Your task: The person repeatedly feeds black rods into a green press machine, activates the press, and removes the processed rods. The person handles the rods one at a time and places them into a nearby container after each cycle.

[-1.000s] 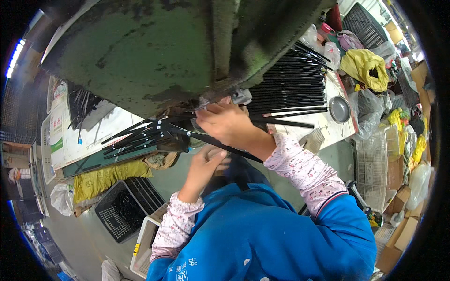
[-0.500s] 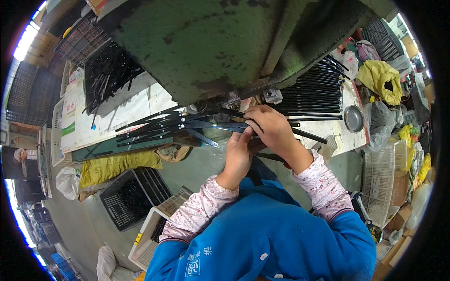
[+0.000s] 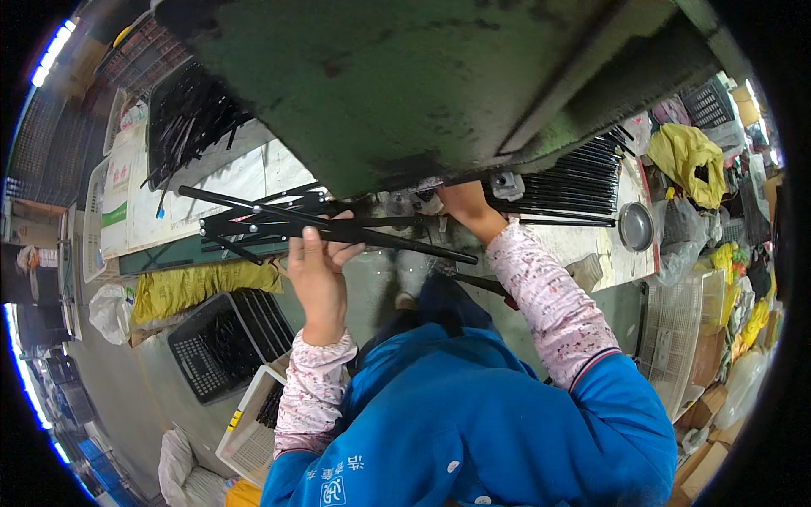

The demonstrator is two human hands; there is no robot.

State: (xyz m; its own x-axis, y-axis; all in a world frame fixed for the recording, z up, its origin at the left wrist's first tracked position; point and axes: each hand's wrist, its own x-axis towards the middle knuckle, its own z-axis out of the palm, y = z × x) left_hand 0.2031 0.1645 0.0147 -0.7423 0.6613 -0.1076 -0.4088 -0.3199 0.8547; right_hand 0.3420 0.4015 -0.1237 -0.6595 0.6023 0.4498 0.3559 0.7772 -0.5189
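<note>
My left hand (image 3: 317, 266) grips a linkage of crossed black bars with silver rivets (image 3: 253, 230), its thumb over a bar and fingers around it. My right hand (image 3: 465, 205) reaches to the lower edge of the green machine (image 3: 405, 93), beside a small metal fitting (image 3: 507, 185); its fingertips are hidden there. Right of it lie rows of black rods (image 3: 570, 190) on a white worktop (image 3: 625, 258), with a round metal dish (image 3: 634, 226).
Black crates hold dark parts (image 3: 186, 122) at back left and low left (image 3: 211, 355). A white crate (image 3: 236, 439) sits by my left arm. Yellow sacks (image 3: 203, 291) lie below the worktop. Plastic bags and yellow cloth (image 3: 684, 160), baskets (image 3: 667, 346) and cardboard fill the right side.
My hands have separated: my left hand has moved left with the crossed bars, now angled differently, while my right hand has moved up to the machine's edge.
</note>
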